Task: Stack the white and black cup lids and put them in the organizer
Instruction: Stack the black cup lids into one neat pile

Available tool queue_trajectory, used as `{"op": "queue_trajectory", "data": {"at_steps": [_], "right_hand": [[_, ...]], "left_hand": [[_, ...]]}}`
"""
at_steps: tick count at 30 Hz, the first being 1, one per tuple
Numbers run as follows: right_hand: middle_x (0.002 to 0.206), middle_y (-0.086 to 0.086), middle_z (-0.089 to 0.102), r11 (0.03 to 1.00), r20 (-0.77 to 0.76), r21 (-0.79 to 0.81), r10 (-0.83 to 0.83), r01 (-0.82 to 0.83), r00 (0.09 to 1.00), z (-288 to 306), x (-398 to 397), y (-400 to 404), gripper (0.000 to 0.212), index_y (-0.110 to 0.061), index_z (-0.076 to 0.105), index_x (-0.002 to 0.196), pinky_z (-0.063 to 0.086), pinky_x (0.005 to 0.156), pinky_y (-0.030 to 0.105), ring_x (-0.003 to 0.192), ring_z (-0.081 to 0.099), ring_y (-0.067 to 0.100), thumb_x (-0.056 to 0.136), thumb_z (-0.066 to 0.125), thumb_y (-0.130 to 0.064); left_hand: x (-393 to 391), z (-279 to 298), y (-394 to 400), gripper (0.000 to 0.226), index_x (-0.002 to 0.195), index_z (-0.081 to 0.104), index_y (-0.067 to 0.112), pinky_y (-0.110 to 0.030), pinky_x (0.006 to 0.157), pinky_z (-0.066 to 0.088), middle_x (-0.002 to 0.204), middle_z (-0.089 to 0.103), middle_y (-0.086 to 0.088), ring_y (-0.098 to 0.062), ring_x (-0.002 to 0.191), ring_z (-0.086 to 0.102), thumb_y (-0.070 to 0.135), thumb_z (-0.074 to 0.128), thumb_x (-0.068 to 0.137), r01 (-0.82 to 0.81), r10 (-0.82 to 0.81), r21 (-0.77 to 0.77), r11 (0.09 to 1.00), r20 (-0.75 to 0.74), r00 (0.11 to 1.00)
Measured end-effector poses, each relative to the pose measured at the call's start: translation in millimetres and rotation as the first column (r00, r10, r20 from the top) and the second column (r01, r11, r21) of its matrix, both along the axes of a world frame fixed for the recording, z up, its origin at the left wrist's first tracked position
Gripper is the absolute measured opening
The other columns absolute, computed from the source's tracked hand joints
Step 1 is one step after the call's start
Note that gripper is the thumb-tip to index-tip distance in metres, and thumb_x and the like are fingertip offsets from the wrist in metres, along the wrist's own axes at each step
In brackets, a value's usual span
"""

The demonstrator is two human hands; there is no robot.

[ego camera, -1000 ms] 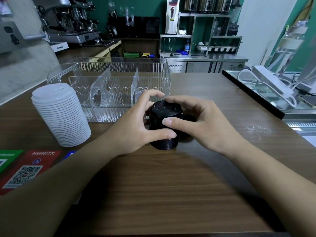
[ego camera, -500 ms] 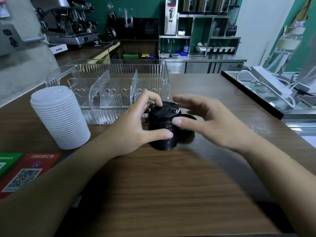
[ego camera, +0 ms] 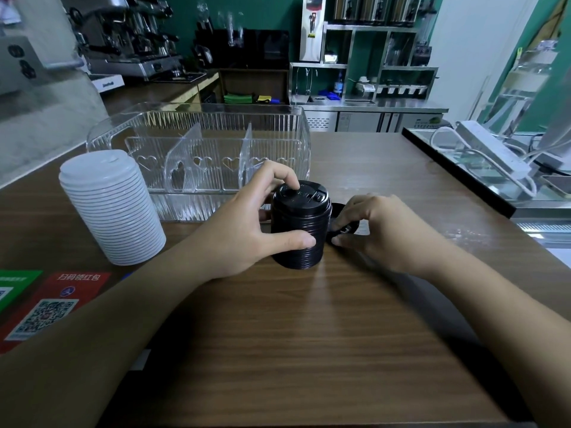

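A stack of black lids (ego camera: 299, 225) stands on the wooden counter (ego camera: 309, 335). My left hand (ego camera: 250, 223) grips it, thumb on its front, a fingertip on its top. Just right of the stack lies a loose black lid (ego camera: 341, 225), mostly hidden; my right hand (ego camera: 377, 230) pinches it with curled fingers. A tall stack of white lids (ego camera: 111, 208) stands to the left. The clear ribbed organizer (ego camera: 216, 131) with two dividers sits behind the hands, with no lids in it.
Red and green QR-code cards (ego camera: 52, 304) lie at the counter's left edge. A black-edged raised ledge (ego camera: 457, 174) with a white power strip (ego camera: 491, 149) runs along the right. An espresso machine (ego camera: 123, 41) stands far back on the left.
My right hand left the top of the black stack, moved right and down, and closed on the loose black lid beside it. My left hand kept its hold on the stack.
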State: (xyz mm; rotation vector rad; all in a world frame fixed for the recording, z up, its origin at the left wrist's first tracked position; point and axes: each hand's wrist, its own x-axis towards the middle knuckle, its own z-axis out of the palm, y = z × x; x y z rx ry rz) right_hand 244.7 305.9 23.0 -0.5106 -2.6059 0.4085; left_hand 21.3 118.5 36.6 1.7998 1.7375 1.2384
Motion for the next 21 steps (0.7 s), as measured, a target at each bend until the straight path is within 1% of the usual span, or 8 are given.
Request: {"op": "queue_trajectory", "data": {"at_steps": [4, 8, 10, 12, 15, 17, 19, 21], "right_hand": [[0.097, -0.015, 0.076, 0.996, -0.001, 0.089, -0.03, 0.03, 1.0, -4.4, -5.1, 0.8, 0.012, -0.03, 0.087, 0.095, 0.052, 0.097, 0.05, 0.089, 0.07, 0.017, 0.088, 0.092, -0.023], [0.096, -0.012, 0.072, 0.987, 0.026, 0.137, -0.087, 0.082, 0.996, -1.8, -6.0, -1.0, 0.009, -0.03, 0.081, 0.092, 0.048, 0.099, 0.054, 0.094, 0.065, 0.022, 0.091, 0.089, -0.026], [0.096, -0.011, 0.072, 0.989, 0.055, 0.122, -0.095, 0.088, 0.994, -0.9, -5.8, -2.9, 0.012, -0.032, 0.077, 0.09, 0.049, 0.099, 0.052, 0.094, 0.064, 0.021, 0.091, 0.089, -0.027], [0.094, -0.011, 0.072, 0.993, 0.058, 0.062, -0.101, 0.097, 0.993, 0.2, -4.9, -4.3, 0.014, -0.029, 0.077, 0.088, 0.053, 0.092, 0.044, 0.086, 0.066, 0.012, 0.089, 0.091, -0.027], [0.085, -0.008, 0.074, 0.988, 0.017, -0.102, -0.111, 0.112, 0.994, 5.5, -3.2, -8.2, 0.018, -0.024, 0.077, 0.086, 0.052, 0.069, 0.026, 0.065, 0.064, -0.004, 0.086, 0.095, -0.028], [0.079, -0.005, 0.074, 0.98, 0.006, -0.18, -0.081, 0.081, 0.997, 9.2, -1.9, -10.3, 0.018, -0.022, 0.078, 0.083, 0.046, 0.058, 0.016, 0.057, 0.063, -0.004, 0.089, 0.093, -0.029], [0.075, -0.006, 0.073, 0.976, -0.014, -0.213, -0.058, 0.054, 0.998, 11.3, -0.6, -10.9, 0.016, -0.021, 0.079, 0.083, 0.046, 0.057, 0.017, 0.053, 0.064, 0.0, 0.092, 0.09, -0.028], [0.08, -0.007, 0.075, 0.976, -0.049, -0.212, -0.068, 0.056, 0.996, 12.3, 0.7, -9.7, 0.014, -0.022, 0.08, 0.085, 0.054, 0.065, 0.023, 0.06, 0.07, 0.005, 0.095, 0.087, -0.028]], "left_hand": [[-0.1, -0.1, -0.7, 0.07, 0.139, 0.049, 0.031, -0.058, 0.121, 0.052, 0.142, 0.07, 0.009, -0.019, 0.139, 0.066, 0.041, 0.096, 0.089, -0.003, 0.003, -0.002, 1.0, -0.002, 1.0], [-0.3, 0.0, -0.6, 0.07, 0.139, 0.05, 0.032, -0.061, 0.121, 0.051, 0.142, 0.071, 0.01, -0.019, 0.138, 0.068, 0.042, 0.097, 0.088, -0.008, 0.008, 0.004, 1.0, -0.005, 1.0], [-0.9, 0.0, -0.4, 0.07, 0.139, 0.05, 0.033, -0.062, 0.121, 0.05, 0.142, 0.071, 0.01, -0.018, 0.137, 0.068, 0.04, 0.098, 0.089, -0.009, 0.01, 0.007, 1.0, -0.013, 1.0], [-1.1, -0.4, -0.2, 0.069, 0.138, 0.05, 0.032, -0.061, 0.121, 0.051, 0.141, 0.072, 0.009, -0.018, 0.136, 0.069, 0.035, 0.099, 0.09, -0.009, 0.009, 0.005, 1.0, -0.016, 1.0], [-1.2, -0.7, 0.1, 0.069, 0.138, 0.051, 0.031, -0.06, 0.122, 0.05, 0.142, 0.071, 0.009, -0.017, 0.137, 0.069, 0.034, 0.099, 0.09, -0.01, 0.01, 0.007, 1.0, -0.016, 1.0], [-1.5, -0.8, 0.4, 0.069, 0.138, 0.051, 0.032, -0.061, 0.122, 0.05, 0.141, 0.071, 0.009, -0.018, 0.137, 0.069, 0.036, 0.099, 0.089, -0.008, 0.008, 0.013, 1.0, -0.017, 1.0], [-1.8, -0.8, 0.6, 0.069, 0.138, 0.051, 0.031, -0.06, 0.122, 0.051, 0.141, 0.071, 0.008, -0.019, 0.137, 0.069, 0.035, 0.099, 0.089, -0.006, 0.006, 0.016, 1.0, -0.019, 1.0], [-1.8, -0.7, 0.5, 0.068, 0.138, 0.051, 0.031, -0.059, 0.122, 0.051, 0.139, 0.071, 0.009, -0.019, 0.137, 0.069, 0.033, 0.099, 0.089, -0.005, 0.005, 0.013, 1.0, -0.022, 1.0]]}}
